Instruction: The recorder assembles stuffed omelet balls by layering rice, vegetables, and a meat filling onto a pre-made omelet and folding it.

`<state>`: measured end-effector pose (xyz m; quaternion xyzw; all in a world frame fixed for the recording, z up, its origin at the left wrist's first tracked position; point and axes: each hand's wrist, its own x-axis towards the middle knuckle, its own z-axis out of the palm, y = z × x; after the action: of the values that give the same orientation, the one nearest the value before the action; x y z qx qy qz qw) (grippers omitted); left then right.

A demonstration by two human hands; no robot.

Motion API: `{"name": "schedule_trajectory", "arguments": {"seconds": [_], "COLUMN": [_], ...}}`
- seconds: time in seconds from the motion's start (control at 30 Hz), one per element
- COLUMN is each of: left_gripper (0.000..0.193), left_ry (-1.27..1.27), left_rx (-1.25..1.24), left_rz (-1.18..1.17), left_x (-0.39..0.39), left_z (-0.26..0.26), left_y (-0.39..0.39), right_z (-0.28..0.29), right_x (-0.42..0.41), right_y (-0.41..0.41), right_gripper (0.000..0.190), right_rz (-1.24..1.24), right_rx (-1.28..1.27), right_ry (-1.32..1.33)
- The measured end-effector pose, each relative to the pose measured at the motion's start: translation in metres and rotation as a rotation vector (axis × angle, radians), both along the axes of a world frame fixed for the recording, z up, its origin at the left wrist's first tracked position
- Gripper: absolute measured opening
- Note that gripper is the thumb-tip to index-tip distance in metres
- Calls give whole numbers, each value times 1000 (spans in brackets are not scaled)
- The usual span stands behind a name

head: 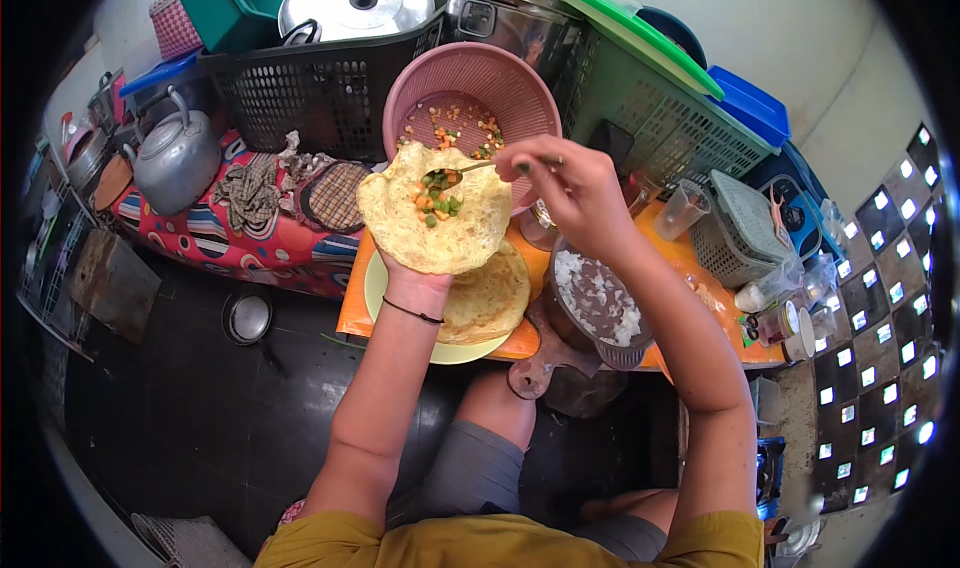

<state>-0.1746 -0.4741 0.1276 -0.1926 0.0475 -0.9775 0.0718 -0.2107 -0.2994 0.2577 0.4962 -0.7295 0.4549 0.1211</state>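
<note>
A thin yellow flatbread or crepe (450, 245) lies over my left hand (420, 266), which holds it up from below; most of that hand is hidden. Pinched by its handle in my right hand (559, 181) is a metal spoon (476, 166), its bowl touching a small heap of diced orange and green vegetables (437, 206) on the crepe. Just behind, a pink plastic basket (517, 76) holds more diced vegetables. Below the crepe, more round flatbreads (487, 305) rest on a pale green plate (379, 298). White crumbled food (622, 324) is in a container to the right.
A wooden board's handle (530, 380) juts past the orange table's front edge (349, 309). A clear plastic cup (681, 209) and grey lidded basket (739, 230) stand right. Leftward are a kettle (176, 155) and cloths (251, 193); a small pan (249, 316) is on the floor.
</note>
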Motion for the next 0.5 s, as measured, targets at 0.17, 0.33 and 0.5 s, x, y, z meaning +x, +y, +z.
{"name": "schedule_trajectory", "arguments": {"seconds": [0.17, 0.33, 0.5], "left_gripper": [58, 60, 62], "left_ry": [-24, 140, 110], "left_rx": [-3, -60, -50], "left_rz": [4, 39, 86], "left_x": [0, 11, 31], "left_z": [2, 2, -7], "left_y": [-3, -10, -20], "right_z": [3, 3, -27], "right_x": [-2, -11, -77], "right_y": [3, -12, -31], "right_gripper": [12, 18, 28], "right_rz": [144, -105, -298], "right_rx": [-10, -198, -242], "right_ry": [513, -18, -348]}}
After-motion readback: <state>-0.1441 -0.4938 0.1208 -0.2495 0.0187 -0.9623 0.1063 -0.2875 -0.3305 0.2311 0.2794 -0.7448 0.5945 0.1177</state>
